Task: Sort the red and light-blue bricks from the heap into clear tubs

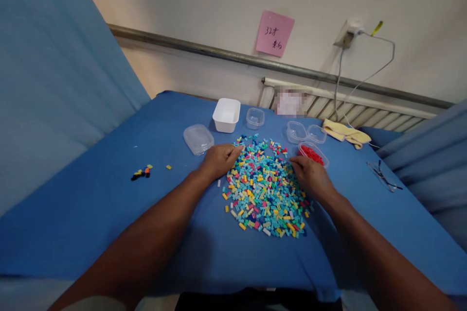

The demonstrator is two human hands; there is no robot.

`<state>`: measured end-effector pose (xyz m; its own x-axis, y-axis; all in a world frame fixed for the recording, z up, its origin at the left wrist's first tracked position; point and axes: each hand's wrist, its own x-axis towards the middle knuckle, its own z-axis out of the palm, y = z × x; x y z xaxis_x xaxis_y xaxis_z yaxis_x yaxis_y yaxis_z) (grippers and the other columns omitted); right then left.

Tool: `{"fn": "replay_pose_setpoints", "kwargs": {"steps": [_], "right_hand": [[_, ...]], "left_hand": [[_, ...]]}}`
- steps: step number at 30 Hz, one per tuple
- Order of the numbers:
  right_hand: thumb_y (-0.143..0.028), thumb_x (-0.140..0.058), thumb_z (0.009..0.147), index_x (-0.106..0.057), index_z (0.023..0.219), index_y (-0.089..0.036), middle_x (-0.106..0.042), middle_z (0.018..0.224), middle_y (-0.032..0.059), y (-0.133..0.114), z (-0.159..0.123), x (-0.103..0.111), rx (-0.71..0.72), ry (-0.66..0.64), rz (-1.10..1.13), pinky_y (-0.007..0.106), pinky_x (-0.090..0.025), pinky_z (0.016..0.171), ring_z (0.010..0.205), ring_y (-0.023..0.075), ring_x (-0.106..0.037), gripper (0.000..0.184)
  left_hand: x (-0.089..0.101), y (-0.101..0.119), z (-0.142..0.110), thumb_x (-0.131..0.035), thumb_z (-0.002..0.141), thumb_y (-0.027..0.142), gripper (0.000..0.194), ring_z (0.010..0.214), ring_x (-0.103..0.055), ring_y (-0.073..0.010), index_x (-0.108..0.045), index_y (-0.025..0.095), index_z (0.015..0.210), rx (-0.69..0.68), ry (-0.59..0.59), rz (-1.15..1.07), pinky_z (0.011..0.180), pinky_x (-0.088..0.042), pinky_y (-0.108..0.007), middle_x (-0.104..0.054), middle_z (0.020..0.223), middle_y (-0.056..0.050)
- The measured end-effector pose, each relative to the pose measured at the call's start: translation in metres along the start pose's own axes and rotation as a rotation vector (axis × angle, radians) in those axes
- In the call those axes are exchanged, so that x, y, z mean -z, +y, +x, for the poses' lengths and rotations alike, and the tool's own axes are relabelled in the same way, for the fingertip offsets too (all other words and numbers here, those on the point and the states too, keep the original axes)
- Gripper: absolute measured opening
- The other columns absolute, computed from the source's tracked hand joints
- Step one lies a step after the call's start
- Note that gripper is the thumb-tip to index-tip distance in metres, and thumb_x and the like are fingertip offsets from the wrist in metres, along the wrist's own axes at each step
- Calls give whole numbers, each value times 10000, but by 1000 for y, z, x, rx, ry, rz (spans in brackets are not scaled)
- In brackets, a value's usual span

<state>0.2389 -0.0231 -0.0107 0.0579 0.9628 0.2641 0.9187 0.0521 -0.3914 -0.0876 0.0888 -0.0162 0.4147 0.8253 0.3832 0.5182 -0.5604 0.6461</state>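
A wide pile of small toy building bricks (268, 189), mostly light blue with yellow, pink, white and dark blue ones, is spread on the blue cloth (109, 214). My left hand (220, 160) is closed at the pile's upper left edge, thumb against the curled fingers; what they may hold is hidden. At the upper right edge, my right hand (312, 175) is closed in a pinch, and anything between its fingertips is too small to make out. Just beyond it, a clear tub (326, 161) contains red bricks (312, 154).
Behind the pile stand a white tub (226, 115) and clear containers (255, 117), (296, 131). A clear lid (199, 139) lies left of them. Black, yellow and orange bricks (141, 173) sit farther left. Rightward are a yellow cloth (345, 132) and glasses (384, 176).
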Motion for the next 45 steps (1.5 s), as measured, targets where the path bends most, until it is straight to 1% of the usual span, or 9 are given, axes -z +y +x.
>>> {"fn": "replay_pose_setpoints", "kwargs": {"steps": [2,5,9,16,22,27,33,40,45], "right_hand": [[-313,-506,1072,-826,1213,-176,-842,1211,150,-1,16,-10,9,-17,-33,461,-583,1031,1127,323,-782,376],[-264,-478,1074,-818,1243,-160,-832,1249,167,-2,33,-22,32,-42,-68,452,-566,1052,1149,322,-770,393],[-232,-499,1049,-828,1215,-186,-841,1225,145,-2,31,-28,69,-57,-81,417,-570,1054,1151,302,-769,372],[-360,-472,1095,-801,1313,-178,-836,1242,152,3,8,-18,-3,39,-93,458,-615,997,1107,322,-790,435],[-284,-448,1100,-799,1327,-166,-815,1303,169,-5,43,-20,-24,3,-195,438,-557,1061,1198,328,-756,434],[-206,-487,1065,-829,1231,-146,-828,1208,190,-11,68,-28,-50,-99,-301,388,-529,944,1088,317,-769,385],[-239,-568,1032,-821,1252,-172,-846,1173,137,-11,72,-27,-117,-171,-351,325,-498,842,1035,271,-776,342],[-235,-584,1015,-837,1230,-182,-842,1201,136,-10,75,-27,-130,-219,-360,326,-497,863,1068,277,-771,336],[-221,-605,980,-821,1299,-188,-837,1210,137,-12,71,-27,-135,-222,-345,323,-491,847,1071,273,-767,387]], "left_hand": [[1,0,0,-471,1074,550,573,591,-416,-138,-356,214,624,-17,-31,-18,633,-256,-334,-390,599,22],[2,-1,2,-467,1076,555,575,590,-398,-135,-352,215,627,10,-7,-50,628,-249,-331,-364,596,25],[2,-3,3,-490,1066,563,579,591,-384,-135,-342,215,627,27,1,-89,618,-238,-328,-342,590,26],[-3,-10,5,-500,1071,584,592,603,-391,-138,-426,206,621,97,13,-161,613,-233,-327,-386,591,19],[-3,-8,6,-515,1069,567,592,600,-398,-138,-456,201,608,129,21,-181,621,-234,-326,-385,583,20],[-2,-7,4,-516,1068,564,593,595,-392,-138,-461,198,605,141,6,-176,617,-220,-329,-387,575,18],[-5,-11,5,-514,1068,586,606,585,-399,-132,-470,193,609,139,-6,-179,620,-217,-335,-401,579,21],[-5,-10,5,-514,1061,571,589,586,-393,-131,-459,195,610,137,-17,-161,625,-211,-335,-389,578,23],[-4,-10,5,-500,1062,581,592,589,-394,-136,-463,198,612,145,-24,-163,623,-205,-332,-388,580,21]]}}
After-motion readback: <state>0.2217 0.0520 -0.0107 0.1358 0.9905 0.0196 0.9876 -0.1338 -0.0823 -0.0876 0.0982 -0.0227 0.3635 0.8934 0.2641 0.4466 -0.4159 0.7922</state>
